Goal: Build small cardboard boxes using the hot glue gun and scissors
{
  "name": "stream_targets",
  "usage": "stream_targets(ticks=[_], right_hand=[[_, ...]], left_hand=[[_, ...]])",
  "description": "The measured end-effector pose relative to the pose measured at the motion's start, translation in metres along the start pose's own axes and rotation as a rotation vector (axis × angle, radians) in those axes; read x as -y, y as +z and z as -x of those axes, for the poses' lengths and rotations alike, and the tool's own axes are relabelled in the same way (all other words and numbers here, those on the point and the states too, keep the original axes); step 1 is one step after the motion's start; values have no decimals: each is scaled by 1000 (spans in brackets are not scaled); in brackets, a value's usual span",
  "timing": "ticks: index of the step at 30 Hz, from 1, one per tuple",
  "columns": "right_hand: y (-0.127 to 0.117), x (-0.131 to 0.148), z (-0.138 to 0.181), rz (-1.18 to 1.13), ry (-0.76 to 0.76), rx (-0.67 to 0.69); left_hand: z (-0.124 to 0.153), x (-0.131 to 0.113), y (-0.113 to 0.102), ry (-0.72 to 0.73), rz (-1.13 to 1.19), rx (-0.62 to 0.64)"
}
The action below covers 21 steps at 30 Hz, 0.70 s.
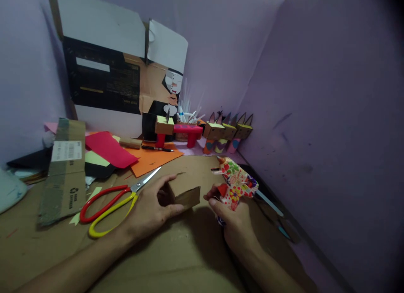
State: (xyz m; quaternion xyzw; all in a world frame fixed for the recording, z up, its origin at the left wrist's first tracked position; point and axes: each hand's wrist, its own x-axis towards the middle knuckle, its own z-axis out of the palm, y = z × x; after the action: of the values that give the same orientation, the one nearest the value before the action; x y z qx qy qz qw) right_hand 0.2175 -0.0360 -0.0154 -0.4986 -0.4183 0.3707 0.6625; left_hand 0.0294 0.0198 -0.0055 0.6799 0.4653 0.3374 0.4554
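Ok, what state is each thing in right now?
box: folded, in left hand.
glue gun: gripped in right hand, clear of box.
scissors: lying flat, blades shut.

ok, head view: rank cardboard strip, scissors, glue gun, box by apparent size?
1. cardboard strip
2. scissors
3-4. glue gun and box: these look alike and both are partly covered, so unranked.

A floral red, yellow and white wrapped glue gun (pixel 236 184), a plain brown folded cardboard piece (pixel 186 191), red-and-yellow-handled scissors (pixel 109 204), an orange paper sheet (pixel 153 157), lilac walls (pixel 322 95).
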Motion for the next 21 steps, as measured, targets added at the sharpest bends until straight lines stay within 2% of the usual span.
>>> stream_targets(ticks=[3,9,16,19,21], right_hand=[[0,2,2,-12,-14,52],[4,10,5,-4,23,84],[6,3,6,109,-11,-24],[6,4,6,136,-9,-39],[5,8,6,148,-12,-29]], left_hand=[[1,1,1,-1,-25,36],[-1,2,1,-12,85,50],[0,1,2,-13,72,47],[2,-3,3,-25,19,52],[3,-5,2,3,-45,12]])
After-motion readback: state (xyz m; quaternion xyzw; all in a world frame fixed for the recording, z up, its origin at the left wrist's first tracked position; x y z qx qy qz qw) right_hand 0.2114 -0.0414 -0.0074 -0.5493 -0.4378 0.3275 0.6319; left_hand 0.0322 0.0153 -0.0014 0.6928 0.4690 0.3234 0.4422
